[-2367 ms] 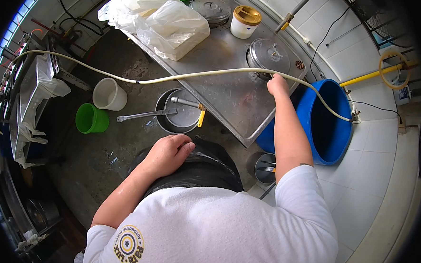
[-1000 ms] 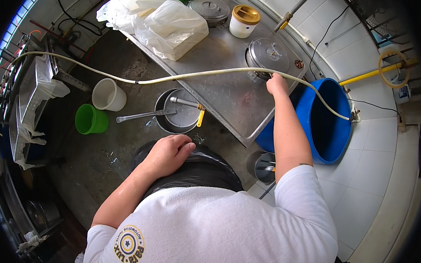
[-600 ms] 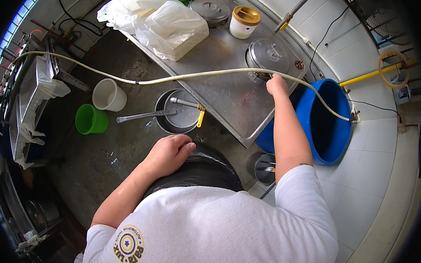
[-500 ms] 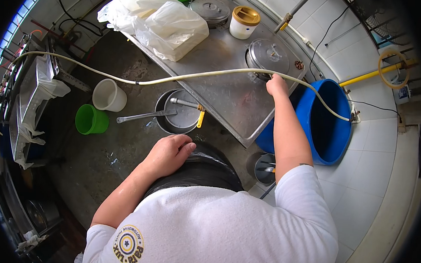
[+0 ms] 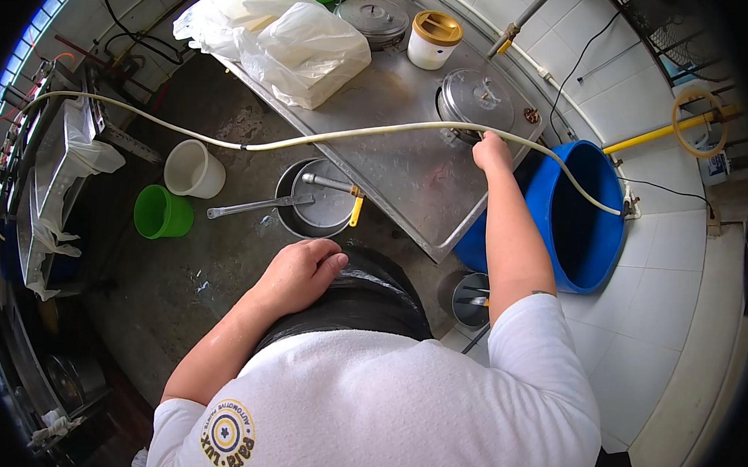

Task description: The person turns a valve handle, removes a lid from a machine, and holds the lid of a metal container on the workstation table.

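My right hand (image 5: 492, 152) is closed at the near edge of a lidded metal pot (image 5: 477, 98), just under the pale hose (image 5: 371, 130) that crosses above the metal table (image 5: 395, 163). What its fingers grip is too small to make out. My left hand (image 5: 306, 272) rests with curled fingers against the black apron (image 5: 371, 297) at my waist; whether it holds anything is hidden. Beyond it on the floor stands a round metal pan (image 5: 317, 218) with a valve fitting with a yellow handle (image 5: 357, 210) and a long metal utensil (image 5: 253, 206) across it.
On the table are white plastic bags (image 5: 291, 47), a second lidded pot (image 5: 373, 17) and a white tub with a gold lid (image 5: 435, 40). A blue barrel (image 5: 573, 219) leans at right. White (image 5: 195, 168) and green (image 5: 164, 212) buckets stand on the floor at left.
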Demonstrator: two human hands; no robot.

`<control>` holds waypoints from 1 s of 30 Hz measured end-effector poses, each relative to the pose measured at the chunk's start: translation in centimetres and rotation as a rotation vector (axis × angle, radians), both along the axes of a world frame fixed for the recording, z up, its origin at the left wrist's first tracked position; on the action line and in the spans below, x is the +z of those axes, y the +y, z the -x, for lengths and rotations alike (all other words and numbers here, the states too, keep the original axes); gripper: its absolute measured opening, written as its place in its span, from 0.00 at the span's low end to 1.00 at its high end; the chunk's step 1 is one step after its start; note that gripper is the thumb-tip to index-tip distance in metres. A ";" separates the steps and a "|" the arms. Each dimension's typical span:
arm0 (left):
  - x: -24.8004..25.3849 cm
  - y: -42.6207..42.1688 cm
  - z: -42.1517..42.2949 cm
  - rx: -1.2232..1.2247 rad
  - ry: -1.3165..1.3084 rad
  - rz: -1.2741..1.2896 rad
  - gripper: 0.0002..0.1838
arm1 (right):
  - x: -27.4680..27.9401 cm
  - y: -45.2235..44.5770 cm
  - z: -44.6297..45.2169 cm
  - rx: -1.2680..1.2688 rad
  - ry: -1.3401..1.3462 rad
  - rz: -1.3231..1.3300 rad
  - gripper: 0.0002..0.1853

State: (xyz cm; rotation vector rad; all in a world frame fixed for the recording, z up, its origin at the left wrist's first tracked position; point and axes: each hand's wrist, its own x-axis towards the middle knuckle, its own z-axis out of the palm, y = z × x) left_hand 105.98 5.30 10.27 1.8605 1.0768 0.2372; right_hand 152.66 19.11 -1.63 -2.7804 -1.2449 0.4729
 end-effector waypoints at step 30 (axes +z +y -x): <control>-0.5 -0.3 0.2 0.011 -0.015 -0.003 0.17 | 0.0 0.0 0.0 0.000 -0.004 -0.006 0.24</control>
